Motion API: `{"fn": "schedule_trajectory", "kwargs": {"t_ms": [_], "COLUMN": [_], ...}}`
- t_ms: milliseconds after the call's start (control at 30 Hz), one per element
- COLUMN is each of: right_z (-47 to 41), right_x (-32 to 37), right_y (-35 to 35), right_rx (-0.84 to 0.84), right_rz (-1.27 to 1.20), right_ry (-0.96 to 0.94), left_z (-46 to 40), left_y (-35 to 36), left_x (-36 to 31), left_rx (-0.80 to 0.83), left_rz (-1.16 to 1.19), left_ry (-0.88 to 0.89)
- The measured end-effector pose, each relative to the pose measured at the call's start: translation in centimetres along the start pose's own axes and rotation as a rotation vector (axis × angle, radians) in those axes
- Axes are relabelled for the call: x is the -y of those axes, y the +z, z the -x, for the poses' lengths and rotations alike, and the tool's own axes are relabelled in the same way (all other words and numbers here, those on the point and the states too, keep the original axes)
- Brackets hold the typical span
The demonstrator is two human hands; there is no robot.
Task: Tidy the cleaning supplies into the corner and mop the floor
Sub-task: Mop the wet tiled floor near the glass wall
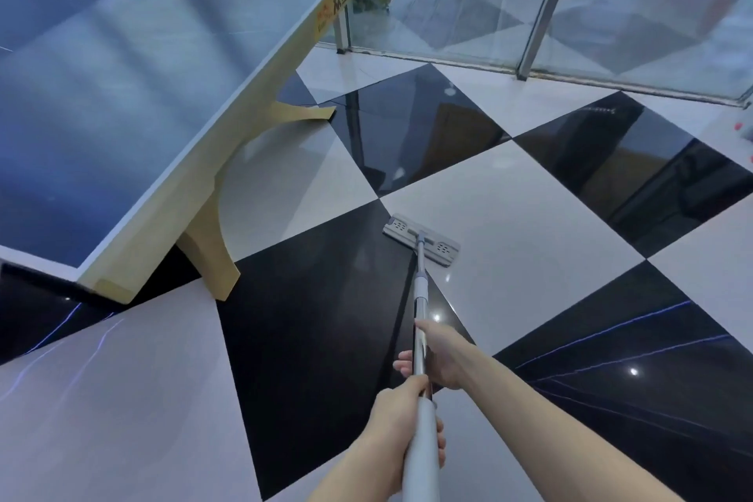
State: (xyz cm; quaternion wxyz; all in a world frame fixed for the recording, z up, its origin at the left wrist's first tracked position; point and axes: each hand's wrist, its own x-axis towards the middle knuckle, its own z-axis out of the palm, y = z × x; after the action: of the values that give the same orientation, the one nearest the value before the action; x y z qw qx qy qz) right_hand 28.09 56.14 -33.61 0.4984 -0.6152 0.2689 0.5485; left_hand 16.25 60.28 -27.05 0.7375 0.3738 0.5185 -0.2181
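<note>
Head view. I read a flat mop (pixel 419 298) in both hands, its grey head (pixel 421 239) lying flat on the floor (pixel 529 257), just beside the seam where a black tile meets a white one. Taking the ping-pong table (pixel 122 114) as landmark: the mop head sits out past the table's near leg (pixel 212 240), apart from it, on the side toward the glass wall (pixel 631 4).

Right hand (pixel 438 359) is further down the pole, fingers curled round the metal section. Left hand (pixel 397 424) wraps the thicker pale grip nearer me. Both are closed on the handle.

Handling, my judgement: the pole looks light and stiff, likely telescopic given the change in thickness, so I would avoid twisting at the joint. The head pivots at its neck, so pressure should go straight down the shaft. The glossy tiles look slick; the pad should glide easily. The present two-hand hold, spread apart, looks right.

No other supplies clearly in view; small red bits at the far right edge, too small to tell.
</note>
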Motion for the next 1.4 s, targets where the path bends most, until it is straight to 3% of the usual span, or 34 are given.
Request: {"fn": "schedule_trajectory", "kwargs": {"t_ms": [233,433,600,867,1000,1133,1233,1400], "right_z": [7.1,16.0,21.2,22.7,21.7,21.4,23.4,25.6], "right_x": [0.1,-1.6,-4.8,-8.5,-10.7,-11.9,-13.9,-18.3], "right_y": [-3.9,-2.6,0.9,4.6,4.9,6.0,5.2,1.9], "right_rx": [-0.132,-0.238,-0.27,-0.136,-0.149,-0.348,-0.454,-0.383], "right_rz": [0.041,0.005,0.055,-0.244,-0.256,-0.027,0.157,0.435], "right_ry": [-0.154,-0.251,-0.176,0.011,-0.018,-0.025,-0.093,-0.099], "left_z": [0.1,0.8,0.5,-1.1,-0.9,-1.4,-2.2,-2.4], "left_y": [-0.7,-2.3,-3.4,-2.3,-2.0,-2.0,-1.5,-0.1], "left_x": [-0.9,-2.9,-4.4,-3.6,-2.7,-1.0,0.4,4.7], "left_rx": [0.031,0.107,0.18,0.215,0.195,0.163,0.143,0.127], "left_rz": [-0.11,-0.215,-0.355,-0.497,-0.548,-0.541,-0.412,-0.192], "left_ry": [0.018,0.048,0.03,-0.033,-0.046,-0.05,-0.068,-0.11]}}
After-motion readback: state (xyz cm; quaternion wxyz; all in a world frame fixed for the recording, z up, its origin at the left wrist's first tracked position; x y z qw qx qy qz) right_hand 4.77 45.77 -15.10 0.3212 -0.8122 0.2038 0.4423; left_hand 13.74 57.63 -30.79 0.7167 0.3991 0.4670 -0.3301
